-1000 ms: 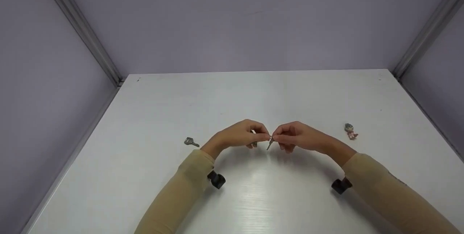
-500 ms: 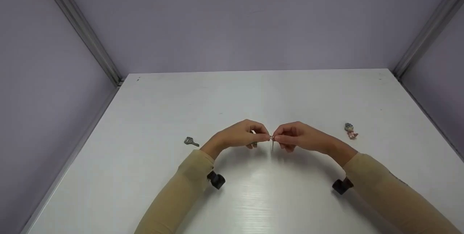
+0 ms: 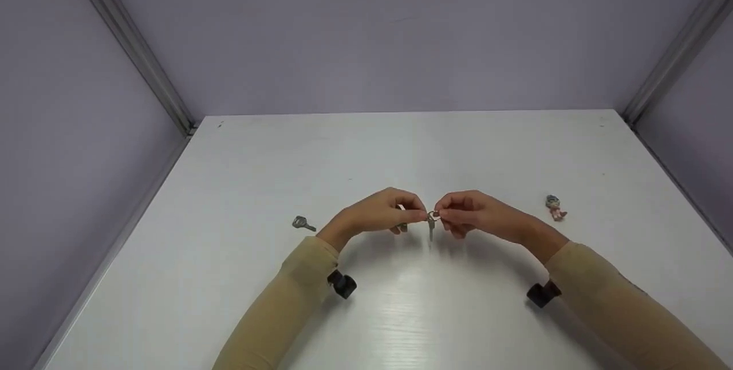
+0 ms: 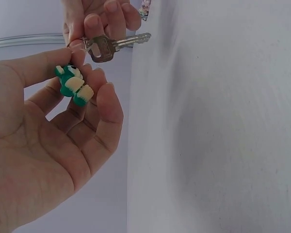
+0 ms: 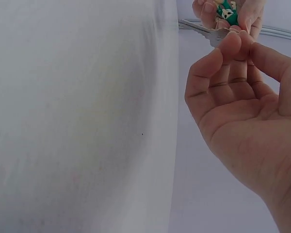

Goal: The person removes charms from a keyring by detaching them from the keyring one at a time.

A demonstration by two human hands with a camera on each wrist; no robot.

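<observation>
While both hands pinched the key ring (image 3: 433, 215) above the tabletop (image 3: 401, 152), the silver key (image 3: 430, 231) swung down to hang straight; the left hand (image 3: 375, 213) also held a green charm (image 4: 74, 85), and the right hand (image 3: 478, 215) pinched the ring's other side.

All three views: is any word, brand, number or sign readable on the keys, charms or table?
None can be read.
Silver key between the hands: any stamping on its head is too blurred.
Green-and-cream toy charm: no lettering.
Grey key lying on the white table: too small.
Small doll charm: too small.
</observation>
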